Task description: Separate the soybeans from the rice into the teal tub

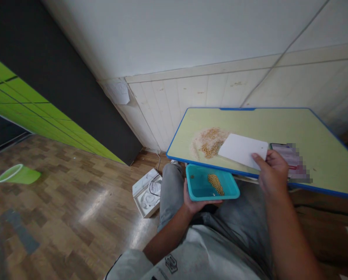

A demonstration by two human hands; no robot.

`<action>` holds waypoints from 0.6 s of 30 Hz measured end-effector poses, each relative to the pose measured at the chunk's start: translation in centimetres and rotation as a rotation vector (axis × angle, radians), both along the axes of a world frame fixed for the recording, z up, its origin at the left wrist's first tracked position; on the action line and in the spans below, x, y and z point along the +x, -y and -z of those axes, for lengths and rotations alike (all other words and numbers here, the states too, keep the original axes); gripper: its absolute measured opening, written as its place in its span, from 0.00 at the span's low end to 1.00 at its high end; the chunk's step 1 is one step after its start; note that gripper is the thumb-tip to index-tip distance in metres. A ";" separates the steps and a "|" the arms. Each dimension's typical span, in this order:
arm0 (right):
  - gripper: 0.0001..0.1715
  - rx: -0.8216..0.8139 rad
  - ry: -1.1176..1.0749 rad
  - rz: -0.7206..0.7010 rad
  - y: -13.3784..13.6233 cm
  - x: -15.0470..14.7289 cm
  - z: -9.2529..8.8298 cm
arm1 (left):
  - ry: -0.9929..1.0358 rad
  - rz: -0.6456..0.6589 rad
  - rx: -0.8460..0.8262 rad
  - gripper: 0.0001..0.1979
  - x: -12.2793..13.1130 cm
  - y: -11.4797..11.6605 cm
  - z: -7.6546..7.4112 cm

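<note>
My left hand is wrapped round the near left corner of a turquoise plastic tub, holding it just below the table's front edge. Some dried yellow beans, which look like soybeans, lie inside it. In my right hand is a flat white scraper card, pinched at its right end with the thumb on top. The card's left edge meets a spread of beans mixed with pale, fine grain on the tabletop. Fingers under the tub and card are partly hidden.
The table has a pale green top with a blue rim and stands against the wall. A partly blurred phone-like item lies right of the card. On the floor are an open white box and a tipped green bin.
</note>
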State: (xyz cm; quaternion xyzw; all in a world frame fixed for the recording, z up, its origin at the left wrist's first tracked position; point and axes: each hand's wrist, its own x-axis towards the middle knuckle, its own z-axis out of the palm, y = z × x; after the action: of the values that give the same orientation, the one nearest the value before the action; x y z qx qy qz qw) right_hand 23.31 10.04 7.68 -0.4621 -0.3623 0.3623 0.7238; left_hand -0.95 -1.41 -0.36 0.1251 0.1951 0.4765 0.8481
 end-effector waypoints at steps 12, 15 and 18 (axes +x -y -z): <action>0.29 0.029 -0.138 0.021 -2.9 0.6 -0.1 | 0.044 0.001 -0.037 0.52 -0.1 -0.1 1.9; 0.31 0.027 -0.166 0.013 -4.5 0.8 -0.1 | 0.049 0.004 -0.038 0.48 -0.2 -0.1 1.9; 0.31 0.019 -0.172 0.020 -6.3 0.9 -0.1 | 0.045 0.013 -0.042 0.47 -0.2 -0.2 2.1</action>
State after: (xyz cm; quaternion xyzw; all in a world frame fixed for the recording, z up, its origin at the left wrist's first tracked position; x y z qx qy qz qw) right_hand 24.25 16.38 7.76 -0.4259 -0.2974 0.3898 0.7604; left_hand -1.13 -1.19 -2.46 0.0978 0.1850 0.4696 0.8577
